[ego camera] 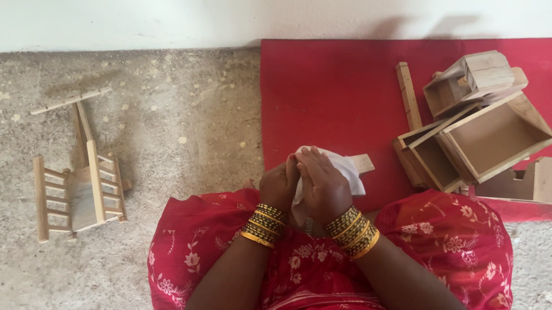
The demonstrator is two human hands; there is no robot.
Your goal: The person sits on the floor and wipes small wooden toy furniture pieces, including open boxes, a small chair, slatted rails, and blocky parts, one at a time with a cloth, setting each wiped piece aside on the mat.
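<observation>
both hands, left hand (280, 184) and right hand (323, 184), have fingers clenched on a white sheet (344, 169) wrapped over a small wooden piece (362, 163). the thin sheet could tear, or the piece slip out onto the red mat (337, 93)

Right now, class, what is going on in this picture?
A person sitting on the floor holds a white cloth or paper around a small wooden piece with both hands, left hand and right hand close together. Open wooden boxes lie piled on a red mat to the right. A small slatted wooden frame lies on the concrete floor to the left.
</observation>
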